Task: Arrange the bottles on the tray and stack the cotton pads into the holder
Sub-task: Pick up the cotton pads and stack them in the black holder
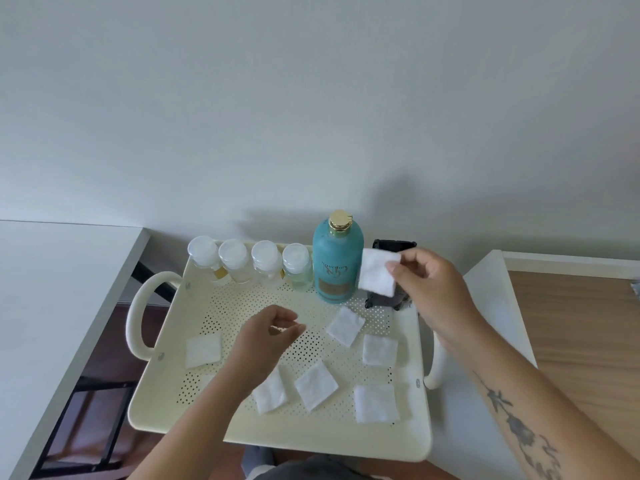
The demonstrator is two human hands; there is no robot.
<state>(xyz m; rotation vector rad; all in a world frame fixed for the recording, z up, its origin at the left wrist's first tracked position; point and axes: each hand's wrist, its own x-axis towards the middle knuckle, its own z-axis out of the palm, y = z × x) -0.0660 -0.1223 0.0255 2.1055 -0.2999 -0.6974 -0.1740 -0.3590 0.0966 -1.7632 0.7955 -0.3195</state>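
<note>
Just right of the teal bottle (337,268) the right hand (433,289) pinches a cotton pad (377,273) before the black holder (393,244); front-left of it the left hand (266,337) hovers slack, empty.

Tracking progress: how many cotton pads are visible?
7 pads: one in the right hand, six on the tray: one left, three front, two right. The left arm may hide more.

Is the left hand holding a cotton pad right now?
No, the left hand hangs empty over the tray with loosely curled fingers; only the right hand pinches a cotton pad.
</note>
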